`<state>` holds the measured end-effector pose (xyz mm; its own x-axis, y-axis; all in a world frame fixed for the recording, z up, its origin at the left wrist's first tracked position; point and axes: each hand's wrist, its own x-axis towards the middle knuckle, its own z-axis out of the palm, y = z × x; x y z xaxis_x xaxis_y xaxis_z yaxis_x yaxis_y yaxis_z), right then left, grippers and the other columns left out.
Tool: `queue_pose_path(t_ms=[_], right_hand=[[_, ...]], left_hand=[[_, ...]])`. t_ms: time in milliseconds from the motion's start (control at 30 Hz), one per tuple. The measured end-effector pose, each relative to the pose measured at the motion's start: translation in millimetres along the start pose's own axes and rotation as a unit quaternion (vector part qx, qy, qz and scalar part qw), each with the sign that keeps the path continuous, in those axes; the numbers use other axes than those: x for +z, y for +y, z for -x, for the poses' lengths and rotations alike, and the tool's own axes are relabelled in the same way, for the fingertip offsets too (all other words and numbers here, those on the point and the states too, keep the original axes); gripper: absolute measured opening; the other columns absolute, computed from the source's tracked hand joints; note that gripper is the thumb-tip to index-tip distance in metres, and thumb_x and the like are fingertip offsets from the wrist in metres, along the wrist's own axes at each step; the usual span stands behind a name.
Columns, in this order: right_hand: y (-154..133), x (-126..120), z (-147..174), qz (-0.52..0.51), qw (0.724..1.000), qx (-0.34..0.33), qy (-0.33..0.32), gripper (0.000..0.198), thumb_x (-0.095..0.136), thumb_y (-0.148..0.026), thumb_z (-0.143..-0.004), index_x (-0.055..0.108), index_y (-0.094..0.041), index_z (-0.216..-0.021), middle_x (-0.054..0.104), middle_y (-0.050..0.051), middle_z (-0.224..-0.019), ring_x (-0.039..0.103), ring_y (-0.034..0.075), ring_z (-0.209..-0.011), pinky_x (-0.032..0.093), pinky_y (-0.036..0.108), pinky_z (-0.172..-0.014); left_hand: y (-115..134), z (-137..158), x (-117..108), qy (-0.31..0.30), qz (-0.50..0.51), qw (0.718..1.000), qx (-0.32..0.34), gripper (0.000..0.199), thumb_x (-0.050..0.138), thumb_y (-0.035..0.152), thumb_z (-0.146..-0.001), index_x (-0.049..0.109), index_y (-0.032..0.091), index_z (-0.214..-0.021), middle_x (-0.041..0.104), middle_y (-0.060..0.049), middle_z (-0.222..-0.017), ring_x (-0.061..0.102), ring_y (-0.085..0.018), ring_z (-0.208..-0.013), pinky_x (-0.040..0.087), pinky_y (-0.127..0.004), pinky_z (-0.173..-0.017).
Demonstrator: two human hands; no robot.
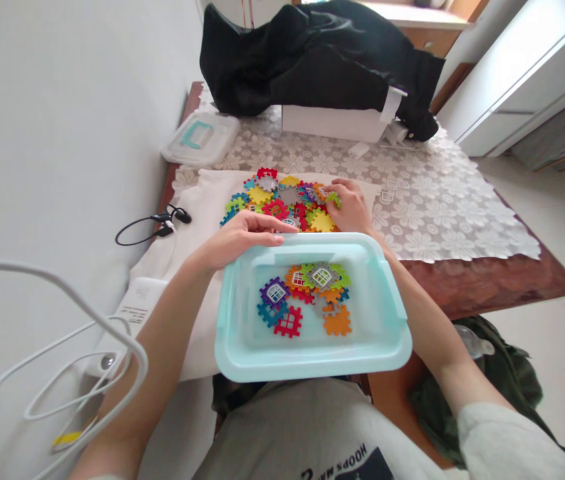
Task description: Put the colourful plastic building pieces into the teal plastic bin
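A light-blue plastic tub (312, 370) sits in front of me at the near table edge, with several toothed plastic building tiles inside: an orange tile (338, 321), a red window tile (288, 323) and a purple one (275, 292) among them. My left hand (242, 235) grips the tub's far left rim, thumb and fingers along the edge. Beyond the tub lies a heap of colourful toothed tiles (289, 196). At the heap's right side, my right hand (351, 205) has its fingers curled at a green toothed tile (333, 199). Its fingertips are partly hidden.
A white cloth (202, 213) lies under the heap. Black earphones (162, 223) rest on its left part. A clear lid with a teal handle (202, 139) is at the back left. A black cover (322, 60) drapes over a white box (332, 122). White cables (132, 347) loop at left.
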<state>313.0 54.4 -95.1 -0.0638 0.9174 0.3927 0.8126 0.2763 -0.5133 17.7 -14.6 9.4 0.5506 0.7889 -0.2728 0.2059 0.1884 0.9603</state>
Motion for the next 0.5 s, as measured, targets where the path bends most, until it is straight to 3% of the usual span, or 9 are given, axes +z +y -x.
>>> queue_pose_path(t_ms=[100,267,500], right_hand=[[3.8,0.1,0.4,0.039,0.998,0.042,-0.019,0.050,0.068,-0.027,-0.089,0.071,-0.020,-0.139,0.064,0.017,-0.157,0.056,0.041,-0.147,0.041,0.063,-0.127],[9.4,-4.1,-1.8,0.024,0.997,0.045,-0.061,0.044,0.064,-0.026,-0.094,0.073,-0.018,-0.137,0.073,0.017,-0.143,0.067,0.039,-0.133,0.050,0.058,-0.120],[14.4,-6.8,-6.4,-0.039,0.999,0.024,0.003,0.037,0.070,-0.016,-0.085,0.078,-0.016,-0.121,0.076,0.016,-0.131,0.069,0.035,-0.127,0.052,0.052,-0.117]], left_hand=[[0.8,0.5,0.3,0.001,-0.001,1.000,0.003,0.042,0.087,0.033,-0.082,0.088,0.015,-0.119,0.076,-0.003,-0.080,0.053,-0.008,-0.059,0.035,-0.018,-0.050],[1.9,1.1,0.5,0.001,0.000,1.000,0.002,0.043,0.087,0.033,-0.081,0.088,0.014,-0.119,0.076,-0.002,-0.079,0.051,-0.008,-0.057,0.035,-0.019,-0.050],[2.1,0.6,0.6,0.000,0.003,1.000,-0.001,0.044,0.087,0.033,-0.081,0.088,0.014,-0.120,0.075,-0.002,-0.075,0.050,-0.008,-0.056,0.034,-0.020,-0.050]])
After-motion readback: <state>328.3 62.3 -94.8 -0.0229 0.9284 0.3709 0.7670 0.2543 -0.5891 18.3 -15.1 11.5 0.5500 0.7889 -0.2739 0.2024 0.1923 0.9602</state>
